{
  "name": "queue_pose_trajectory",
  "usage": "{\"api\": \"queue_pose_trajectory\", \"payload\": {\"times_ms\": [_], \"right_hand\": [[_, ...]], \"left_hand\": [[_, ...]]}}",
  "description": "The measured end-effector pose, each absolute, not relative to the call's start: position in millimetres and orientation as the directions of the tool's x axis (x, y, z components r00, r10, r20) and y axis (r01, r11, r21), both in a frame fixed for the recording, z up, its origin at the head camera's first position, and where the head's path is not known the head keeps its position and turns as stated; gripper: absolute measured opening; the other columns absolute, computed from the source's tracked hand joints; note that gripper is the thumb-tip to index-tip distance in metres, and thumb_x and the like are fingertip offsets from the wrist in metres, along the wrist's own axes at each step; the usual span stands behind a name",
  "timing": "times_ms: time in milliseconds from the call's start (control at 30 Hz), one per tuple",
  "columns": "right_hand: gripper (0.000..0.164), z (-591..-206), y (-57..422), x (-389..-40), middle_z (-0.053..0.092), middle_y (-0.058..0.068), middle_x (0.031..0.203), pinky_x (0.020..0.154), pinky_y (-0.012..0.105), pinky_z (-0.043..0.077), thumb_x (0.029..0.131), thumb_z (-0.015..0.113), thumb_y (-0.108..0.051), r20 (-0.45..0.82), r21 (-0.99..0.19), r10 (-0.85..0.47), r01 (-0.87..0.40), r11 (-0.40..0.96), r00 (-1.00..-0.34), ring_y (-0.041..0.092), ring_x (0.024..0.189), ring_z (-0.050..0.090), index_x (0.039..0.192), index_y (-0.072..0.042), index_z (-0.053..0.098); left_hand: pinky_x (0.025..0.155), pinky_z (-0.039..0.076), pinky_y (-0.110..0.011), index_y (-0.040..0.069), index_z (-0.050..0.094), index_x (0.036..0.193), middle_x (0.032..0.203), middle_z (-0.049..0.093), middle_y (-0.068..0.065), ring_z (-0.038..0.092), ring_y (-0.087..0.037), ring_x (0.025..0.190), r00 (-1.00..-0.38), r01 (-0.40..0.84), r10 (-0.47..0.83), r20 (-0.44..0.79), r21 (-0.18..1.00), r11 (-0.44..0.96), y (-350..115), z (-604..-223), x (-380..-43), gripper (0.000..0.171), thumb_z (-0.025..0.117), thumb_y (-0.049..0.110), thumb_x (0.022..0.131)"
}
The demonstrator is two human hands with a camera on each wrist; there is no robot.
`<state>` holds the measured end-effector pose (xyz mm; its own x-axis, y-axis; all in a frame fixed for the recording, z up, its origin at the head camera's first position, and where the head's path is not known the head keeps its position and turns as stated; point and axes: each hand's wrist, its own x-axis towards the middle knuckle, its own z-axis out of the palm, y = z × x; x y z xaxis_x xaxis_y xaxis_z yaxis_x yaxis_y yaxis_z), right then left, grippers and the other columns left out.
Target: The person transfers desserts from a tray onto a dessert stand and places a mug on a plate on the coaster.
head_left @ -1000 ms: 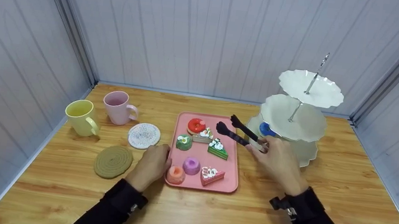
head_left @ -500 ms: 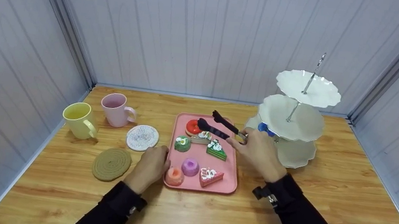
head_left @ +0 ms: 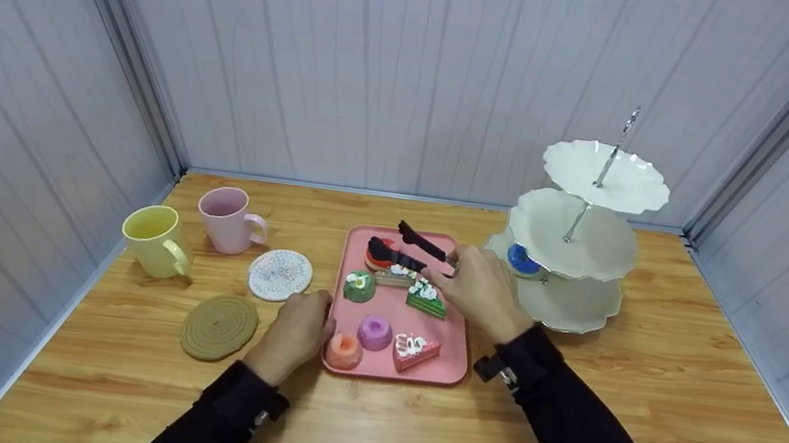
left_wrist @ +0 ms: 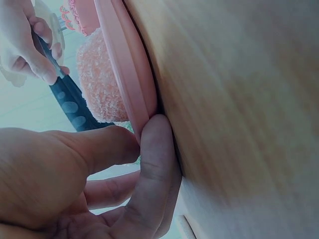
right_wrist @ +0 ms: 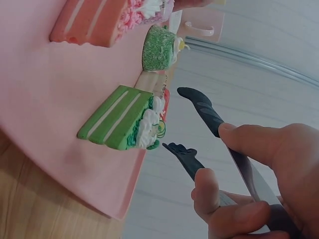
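In the head view my left hand [head_left: 294, 330] is at the left edge of the pink tray [head_left: 453, 360]. The left wrist view shows its thumb and fingers pinching the tray's rim [left_wrist: 130, 64]. My right hand [head_left: 480, 288] grips a pair of black-tipped tongs [head_left: 401, 258], their arms spread apart over the tray's far half. Below the tips lies a red donut [head_left: 373, 262], partly hidden. Close by are a white-topped cake slice [head_left: 393, 278], a green cake slice [head_left: 426, 301] and a green round cake [head_left: 358, 288]. Nearer me sit a purple cake [head_left: 375, 332], an orange cake [head_left: 344, 351] and a pink cake slice [head_left: 414, 352].
A three-tier white stand [head_left: 577, 233] rises at the right, with a blue donut [head_left: 524, 260] on its bottom tier. At the left stand a yellow mug [head_left: 157, 241] and a pink mug [head_left: 225, 219]. A speckled coaster [head_left: 280, 275] and a tan woven coaster [head_left: 219, 328] lie nearby.
My right hand has carried the tongs leftward from beside the stand to above the red donut. My left hand has stayed on the tray's edge.
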<state>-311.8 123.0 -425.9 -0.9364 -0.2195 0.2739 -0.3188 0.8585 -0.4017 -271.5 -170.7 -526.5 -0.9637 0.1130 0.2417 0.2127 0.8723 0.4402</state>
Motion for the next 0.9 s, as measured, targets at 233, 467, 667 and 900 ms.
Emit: {"api": "queue_pose_trajectory", "payload": {"times_ms": [233, 467, 667, 900], "right_hand": [[0.046, -430.4, 114.5, -313.7, 0.062, -0.001, 0.070, 0.049, 0.030, 0.037, 0.091, 0.080, -0.055, 0.240, -0.395, -0.196, -0.280, 0.875, -0.951, 0.016, 0.058, 0.056, 0.090, -0.009, 0.075], [0.045, -427.9, 106.2, -314.3, 0.063, 0.001, 0.070, 0.048, 0.030, 0.038, 0.090, 0.080, -0.056, 0.200, -0.407, -0.181, -0.250, 0.879, -0.963, 0.017, 0.058, 0.056, 0.084, -0.012, 0.070], [0.046, -425.3, 100.9, -314.8, 0.064, 0.001, 0.069, 0.047, 0.031, 0.041, 0.091, 0.079, -0.057, 0.171, -0.406, -0.159, -0.216, 0.888, -0.972, 0.018, 0.058, 0.058, 0.080, -0.014, 0.068], [0.044, -426.5, 98.1, -316.2, 0.064, 0.002, 0.070, 0.047, 0.031, 0.039, 0.089, 0.083, -0.052, 0.176, -0.396, -0.162, -0.220, 0.891, -0.971, 0.017, 0.057, 0.057, 0.076, -0.013, 0.068]], "left_hand": [[0.073, 0.060, -0.053, 0.005, 0.071, 0.095, 0.087, 0.075, -0.017, 0.074, -0.040, 0.086, -0.974, 0.191, 0.114, 0.196, 0.436, 0.880, -172.3, -533.7, -274.4, 0.011, 0.074, 0.014, 0.091], [0.074, 0.060, -0.055, 0.002, 0.071, 0.098, 0.089, 0.076, -0.019, 0.074, -0.042, 0.088, -0.980, 0.164, 0.095, 0.176, 0.438, 0.884, -169.5, -522.3, -268.1, 0.013, 0.075, 0.012, 0.091], [0.078, 0.061, -0.055, 0.005, 0.072, 0.100, 0.093, 0.076, -0.019, 0.075, -0.042, 0.093, -0.984, 0.151, 0.093, 0.153, 0.432, 0.889, -176.8, -551.4, -286.8, 0.013, 0.074, 0.017, 0.093], [0.076, 0.060, -0.055, 0.004, 0.070, 0.095, 0.089, 0.075, -0.020, 0.074, -0.043, 0.089, -0.977, 0.177, 0.102, 0.188, 0.447, 0.877, -170.6, -529.3, -274.0, 0.009, 0.074, 0.011, 0.091]]}}
